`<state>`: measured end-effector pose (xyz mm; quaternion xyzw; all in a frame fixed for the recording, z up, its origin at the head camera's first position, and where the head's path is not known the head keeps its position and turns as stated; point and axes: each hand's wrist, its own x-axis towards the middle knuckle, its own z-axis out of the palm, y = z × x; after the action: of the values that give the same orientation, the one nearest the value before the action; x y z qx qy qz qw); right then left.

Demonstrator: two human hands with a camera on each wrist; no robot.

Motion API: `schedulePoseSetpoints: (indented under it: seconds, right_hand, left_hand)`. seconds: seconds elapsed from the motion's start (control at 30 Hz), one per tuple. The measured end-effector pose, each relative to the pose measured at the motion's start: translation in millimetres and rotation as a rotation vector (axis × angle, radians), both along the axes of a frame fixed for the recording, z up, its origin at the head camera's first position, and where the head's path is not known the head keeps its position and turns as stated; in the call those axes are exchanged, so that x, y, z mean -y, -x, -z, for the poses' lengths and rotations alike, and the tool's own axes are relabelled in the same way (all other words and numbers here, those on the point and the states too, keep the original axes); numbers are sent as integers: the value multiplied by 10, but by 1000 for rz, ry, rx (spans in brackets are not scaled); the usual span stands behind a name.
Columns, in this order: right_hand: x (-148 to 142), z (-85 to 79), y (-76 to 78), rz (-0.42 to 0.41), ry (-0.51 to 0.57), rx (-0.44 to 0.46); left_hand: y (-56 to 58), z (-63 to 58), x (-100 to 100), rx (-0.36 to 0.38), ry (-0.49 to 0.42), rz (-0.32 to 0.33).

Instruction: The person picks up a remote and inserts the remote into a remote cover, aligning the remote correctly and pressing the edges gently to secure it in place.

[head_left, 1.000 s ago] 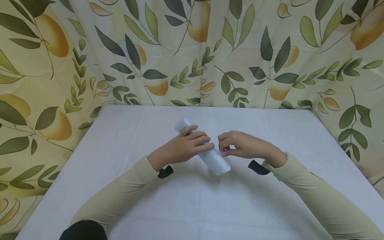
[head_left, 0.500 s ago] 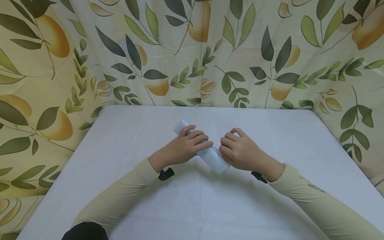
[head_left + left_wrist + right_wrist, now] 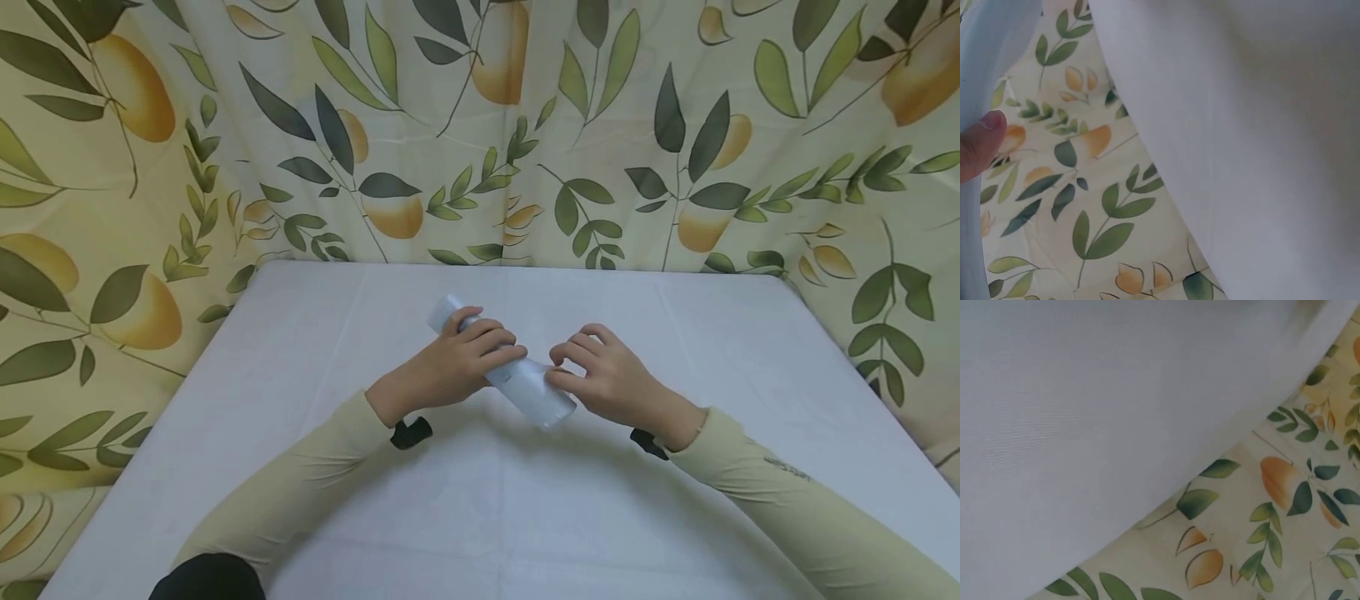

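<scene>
A roll of translucent, bluish-white plastic film lies slantwise between the two hands, its far end pointing up and to the left. My left hand grips it round the middle, fingers over the top. In the left wrist view, the left thumb presses on the pale side of the roll. My right hand has its fingers bent, and a fingertip touches the roll's right side near the lower end. Whether it pinches a loose edge cannot be made out. The right wrist view shows neither hand nor roll.
A white cloth covers the table, whose far edge meets a curtain printed with leaves and fruit. Dark straps sit at both wrists. A dark round shape shows at the lower left.
My right hand has turned and shifted slightly right from its earlier thumb-and-finger hold at the roll's edge; its fingers have since loosened a little. My left hand has moved slightly left with the roll.
</scene>
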<state>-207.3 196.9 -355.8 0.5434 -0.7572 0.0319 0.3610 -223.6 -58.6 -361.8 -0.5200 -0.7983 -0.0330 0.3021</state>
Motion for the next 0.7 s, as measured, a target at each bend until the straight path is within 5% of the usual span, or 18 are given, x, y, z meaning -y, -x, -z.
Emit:
schedulePoseSetpoints:
  seconds: [0.27, 0.7]
  right_hand:
    - [15, 84, 45, -93, 135, 21]
    - [-47, 97, 108, -225, 65, -60]
  left_hand:
    - [-2, 29, 6, 24, -19, 10]
    - [12, 5, 53, 15, -14, -21]
